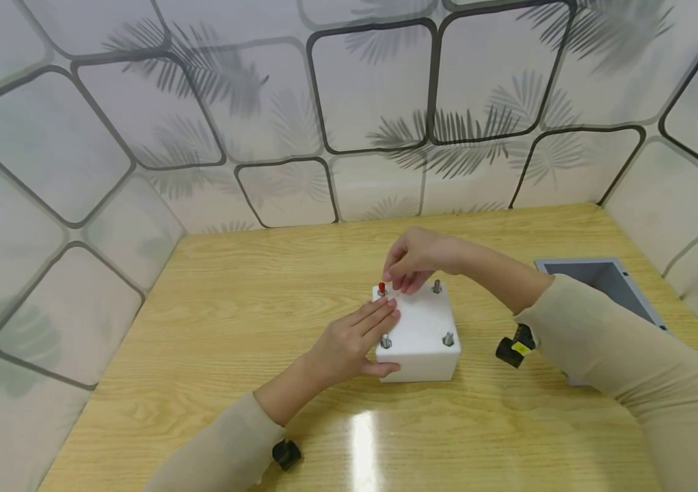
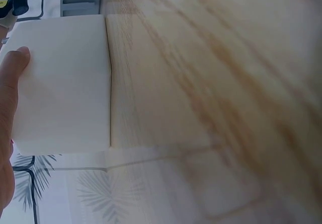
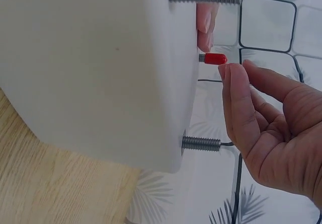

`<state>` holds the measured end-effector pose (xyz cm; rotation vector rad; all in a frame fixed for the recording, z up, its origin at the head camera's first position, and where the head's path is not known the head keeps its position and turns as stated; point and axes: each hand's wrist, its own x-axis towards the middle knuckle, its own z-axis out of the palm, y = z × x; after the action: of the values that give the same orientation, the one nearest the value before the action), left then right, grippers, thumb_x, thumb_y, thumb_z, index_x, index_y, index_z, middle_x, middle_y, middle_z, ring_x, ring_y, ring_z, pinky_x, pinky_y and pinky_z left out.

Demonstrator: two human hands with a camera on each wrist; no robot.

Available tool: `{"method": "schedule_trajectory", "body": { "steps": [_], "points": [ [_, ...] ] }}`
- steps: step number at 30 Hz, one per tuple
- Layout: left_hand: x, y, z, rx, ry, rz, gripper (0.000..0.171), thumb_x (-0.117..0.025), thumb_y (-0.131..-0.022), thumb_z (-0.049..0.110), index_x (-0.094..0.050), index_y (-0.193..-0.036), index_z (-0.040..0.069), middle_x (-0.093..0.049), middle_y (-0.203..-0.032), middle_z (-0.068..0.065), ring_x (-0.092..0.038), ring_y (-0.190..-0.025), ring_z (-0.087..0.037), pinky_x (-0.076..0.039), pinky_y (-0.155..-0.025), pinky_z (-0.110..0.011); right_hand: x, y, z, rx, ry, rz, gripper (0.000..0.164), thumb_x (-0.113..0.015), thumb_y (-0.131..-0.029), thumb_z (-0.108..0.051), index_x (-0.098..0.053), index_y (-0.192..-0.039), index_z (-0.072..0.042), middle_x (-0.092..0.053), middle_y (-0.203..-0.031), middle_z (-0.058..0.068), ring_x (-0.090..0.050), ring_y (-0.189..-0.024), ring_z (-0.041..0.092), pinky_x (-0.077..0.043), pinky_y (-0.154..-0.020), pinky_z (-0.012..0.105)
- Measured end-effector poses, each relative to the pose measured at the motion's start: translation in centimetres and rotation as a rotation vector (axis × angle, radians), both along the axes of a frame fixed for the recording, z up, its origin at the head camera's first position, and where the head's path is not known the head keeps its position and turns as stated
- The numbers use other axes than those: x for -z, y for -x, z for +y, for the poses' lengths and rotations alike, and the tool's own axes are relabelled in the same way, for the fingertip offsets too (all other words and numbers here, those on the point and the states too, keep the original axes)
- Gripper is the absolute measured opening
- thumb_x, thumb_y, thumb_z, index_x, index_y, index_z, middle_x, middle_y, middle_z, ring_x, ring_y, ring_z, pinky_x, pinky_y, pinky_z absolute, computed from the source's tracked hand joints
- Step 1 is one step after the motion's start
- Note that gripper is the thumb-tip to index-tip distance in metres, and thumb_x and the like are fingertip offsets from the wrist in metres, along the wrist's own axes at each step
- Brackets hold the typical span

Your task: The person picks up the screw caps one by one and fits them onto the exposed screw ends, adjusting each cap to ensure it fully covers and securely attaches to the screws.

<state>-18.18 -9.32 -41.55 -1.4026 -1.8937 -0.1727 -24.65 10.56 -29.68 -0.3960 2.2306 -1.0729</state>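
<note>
A white box (image 1: 419, 321) stands on the wooden table with an upright threaded bolt near each top corner. A red cap (image 3: 215, 59) sits on the far-left bolt. My left hand (image 1: 351, 338) rests on the box's left side, its straight fingers lying across the top and its thumb (image 2: 19, 58) against the near face. My right hand (image 3: 274, 118) is at the far-left corner, thumb and fingertips close together just off the cap's tip. Nothing shows between them. Bare bolts (image 1: 437, 286) stand at the other corners.
To the right, partly behind my right sleeve, is a grey bin (image 1: 595, 270). A patterned wall covering (image 1: 373, 89) rises behind and beside the wooden table (image 1: 232, 307). Black wrist devices (image 1: 515, 347) hang under both sleeves.
</note>
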Motion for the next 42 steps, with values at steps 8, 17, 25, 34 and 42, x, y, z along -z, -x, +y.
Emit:
{"method": "schedule_trajectory", "body": {
  "steps": [8, 17, 25, 34, 42],
  "points": [
    [0.1, 0.1, 0.0, 0.006, -0.005, -0.008, 0.078, -0.073, -0.071, 0.057, -0.062, -0.119, -0.004, -0.063, -0.121, -0.017, -0.058, -0.118, -0.026, -0.044, -0.103, -0.032, -0.2, 0.1, 0.7, 0.007, 0.022, -0.009, 0.021, -0.063, -0.089, -0.013, -0.065, -0.099, 0.005, -0.066, -0.074, 0.007, -0.065, -0.065, 0.014, -0.059, -0.065, 0.028],
    [0.0, 0.0, 0.0, -0.003, 0.001, -0.010, 0.078, -0.073, -0.072, 0.057, -0.063, -0.119, -0.003, -0.063, -0.122, -0.017, -0.058, -0.118, -0.026, -0.044, -0.102, -0.032, -0.2, 0.0, 1.1, -0.007, 0.048, -0.005, 0.021, -0.062, -0.091, -0.014, -0.064, -0.099, 0.005, -0.066, -0.076, 0.008, -0.065, -0.067, 0.014, -0.059, -0.067, 0.029],
    [-0.1, -0.1, 0.0, -0.003, 0.000, -0.018, 0.078, -0.074, -0.071, 0.057, -0.063, -0.119, -0.003, -0.063, -0.122, -0.016, -0.057, -0.118, -0.026, -0.044, -0.103, -0.032, -0.3, 0.0, 1.6, -0.006, 0.074, 0.007, 0.021, -0.060, -0.091, -0.012, -0.064, -0.099, 0.006, -0.067, -0.076, 0.008, -0.066, -0.069, 0.015, -0.059, -0.067, 0.030],
    [-0.1, -0.1, -0.1, -0.004, 0.003, -0.011, 0.078, -0.073, -0.072, 0.058, -0.063, -0.119, -0.003, -0.062, -0.123, -0.017, -0.057, -0.118, -0.026, -0.044, -0.103, -0.032, -0.4, 0.2, 2.5, 0.024, 0.078, 0.003, 0.021, -0.060, -0.090, -0.012, -0.064, -0.102, 0.005, -0.068, -0.079, 0.008, -0.066, -0.070, 0.016, -0.060, -0.069, 0.034],
    [-0.3, -0.1, -0.1, 0.002, 0.005, -0.019, 0.077, -0.073, -0.072, 0.057, -0.063, -0.119, -0.003, -0.063, -0.121, -0.017, -0.058, -0.117, -0.026, -0.045, -0.102, -0.032, -1.0, 0.4, 3.7, 0.050, 0.079, 0.019, 0.022, -0.060, -0.091, -0.012, -0.062, -0.103, 0.006, -0.068, -0.080, 0.007, -0.066, -0.070, 0.016, -0.060, -0.071, 0.034]
  ]
}}
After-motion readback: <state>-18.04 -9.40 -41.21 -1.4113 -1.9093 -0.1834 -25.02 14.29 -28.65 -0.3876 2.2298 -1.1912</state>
